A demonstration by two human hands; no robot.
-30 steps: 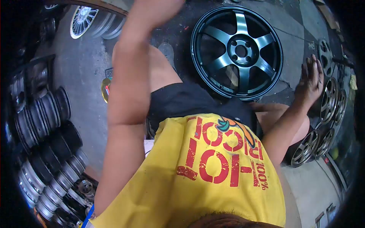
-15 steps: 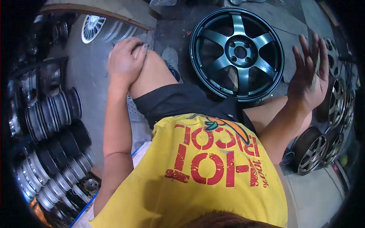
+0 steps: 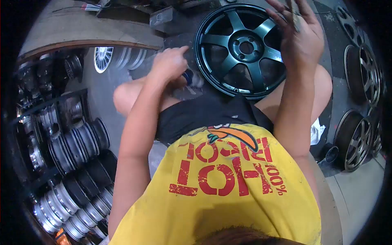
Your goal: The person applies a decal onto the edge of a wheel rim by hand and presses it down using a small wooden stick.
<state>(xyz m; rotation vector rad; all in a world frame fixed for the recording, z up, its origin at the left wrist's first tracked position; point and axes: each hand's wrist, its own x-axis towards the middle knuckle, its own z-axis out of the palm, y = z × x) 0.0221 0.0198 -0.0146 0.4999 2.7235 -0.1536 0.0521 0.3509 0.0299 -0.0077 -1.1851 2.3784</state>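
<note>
Floor: dark grey floor [image 3: 100,92], with rims along both its left and right edges.
Rim stacks: silver and black metal rims [image 3: 65,153] laid in tight rows along the floor's left edge.
Ledge: grey-topped ledge with a brown front edge [image 3: 98,42], at the floor's far left corner.
Spoked wheel: large dark-teal, round metal wheel rim with six broad spokes [image 3: 246,58], toward the floor's far edge, face up before the person's lap, between the knees.
Standing rims: grey-brown, spoked metal rims [image 3: 344,130] on edge along the floor's right edge.
Right hand: right hand [image 3: 304,43] raised, fingers spread, its outline crossing the wheel's right side; contact cannot be told.
Left hand: left hand [image 3: 169,64] near the wheel's left side, fingers partly curled; whether it grips anything cannot be told.
Both hands: well apart.
Strip: narrow greyish strip [image 3: 294,18] among the right hand's fingers, too blurred to identify.
</note>
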